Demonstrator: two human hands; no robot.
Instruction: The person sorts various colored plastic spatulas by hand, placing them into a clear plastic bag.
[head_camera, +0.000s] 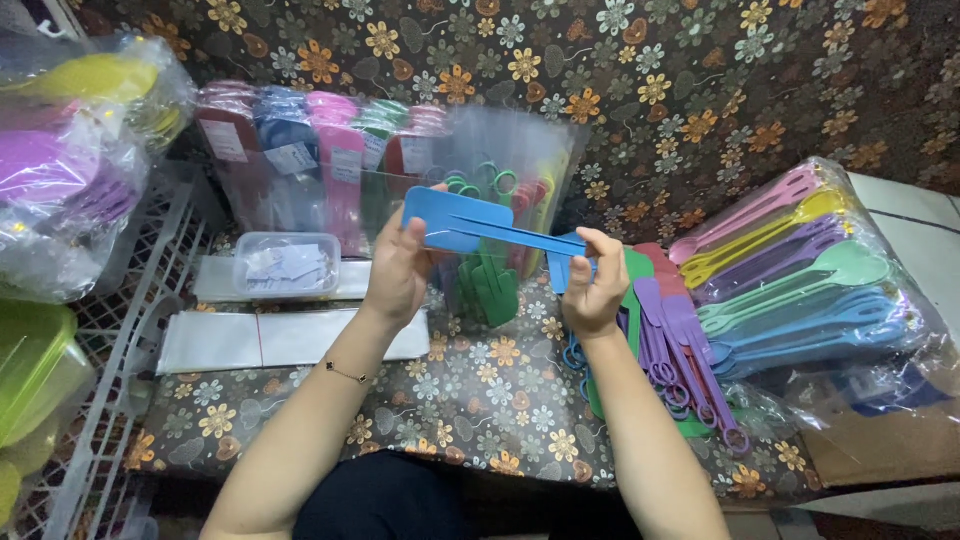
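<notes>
Both hands closed on one blue plastic spatula (480, 225): left hand (398, 268) pinching the broad blade end, right hand (592, 285) gripping the handle end, item held level above the floral cloth (480, 385). Loose purple utensils (680, 345) and green utensils (492, 285) lying just beneath and beside the right hand. Bagged pastel spoons (800, 280) at right, packaged sets (330, 165) standing behind, small clear box (287, 263) and flat clear bags (270, 340) at left.
</notes>
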